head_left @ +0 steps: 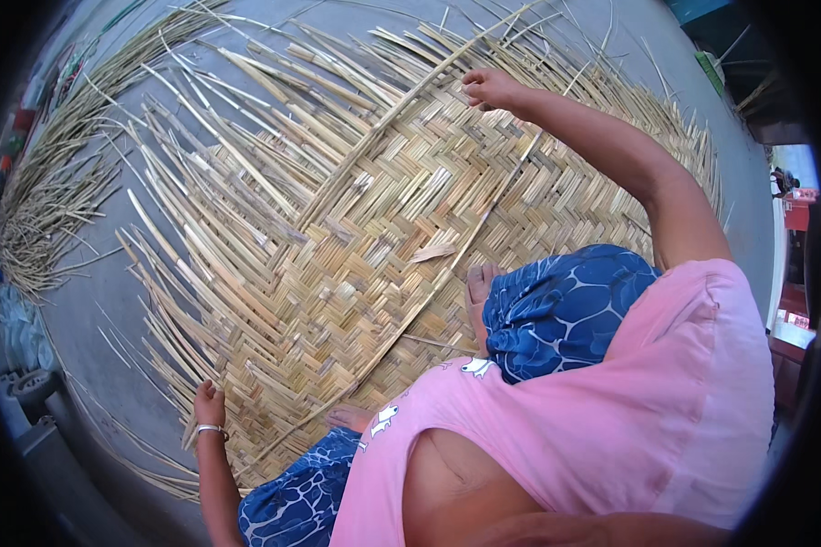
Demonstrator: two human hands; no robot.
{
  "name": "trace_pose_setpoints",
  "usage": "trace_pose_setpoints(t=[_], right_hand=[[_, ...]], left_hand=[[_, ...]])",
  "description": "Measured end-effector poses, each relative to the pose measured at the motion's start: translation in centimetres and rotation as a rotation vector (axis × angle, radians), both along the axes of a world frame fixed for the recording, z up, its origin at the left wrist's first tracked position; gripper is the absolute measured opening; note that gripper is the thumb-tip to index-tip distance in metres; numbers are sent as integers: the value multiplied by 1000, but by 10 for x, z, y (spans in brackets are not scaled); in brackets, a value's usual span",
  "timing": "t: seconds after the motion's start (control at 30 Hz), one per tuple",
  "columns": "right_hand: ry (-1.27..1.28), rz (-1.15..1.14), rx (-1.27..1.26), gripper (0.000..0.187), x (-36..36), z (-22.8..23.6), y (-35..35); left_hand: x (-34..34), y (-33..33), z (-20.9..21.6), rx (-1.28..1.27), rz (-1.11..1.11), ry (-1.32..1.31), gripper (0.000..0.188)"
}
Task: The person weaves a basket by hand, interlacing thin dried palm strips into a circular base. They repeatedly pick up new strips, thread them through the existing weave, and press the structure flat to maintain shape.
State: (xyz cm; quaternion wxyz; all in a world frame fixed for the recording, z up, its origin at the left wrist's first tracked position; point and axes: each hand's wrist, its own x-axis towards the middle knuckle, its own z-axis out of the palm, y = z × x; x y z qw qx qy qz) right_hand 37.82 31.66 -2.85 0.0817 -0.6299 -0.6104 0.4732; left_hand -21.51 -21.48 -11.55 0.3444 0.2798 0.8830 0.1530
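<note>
A large mat of flat, straw-coloured split strips [365, 283], woven in a zigzag pattern, lies on the floor under and in front of me. My left hand [209, 403], with a pale bangle at the wrist, is at the mat's left edge beside the loose strip ends. Its fingers are curled closed, and what they hold is hidden. Over the far part of the weave is my right hand [491, 89], fingers loosely bent and apart, nothing visible in them. A long thin strip [388, 118] runs diagonally across the mat just left of it. Unwoven strips [210, 264] fan out along the far left side.
A heap of loose strips [59, 196] lies on the grey floor [100, 301] at the left. My bare feet [479, 296] rest on the mat. A long dividing strip [456, 260] crosses the weave near them. Dark items [36, 392] stand at the lower left.
</note>
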Motion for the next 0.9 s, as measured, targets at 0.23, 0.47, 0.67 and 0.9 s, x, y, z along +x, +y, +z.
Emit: trace_pose_setpoints(t=[0.23,0.47,0.67,0.9], right_hand=[[715,-633,-10,22,6,-83,82],[1071,-757,-145,13,11,-86,110],[1250,-526,-29,14,13,-46,100],[1182,-118,264,21,18,51,54]], left_hand=[[107,198,98,-42,-575,-99,35],[255,391,86,245,-670,-280,31],[371,500,103,494,-700,-388,36],[448,577,134,680,-707,-844,35]])
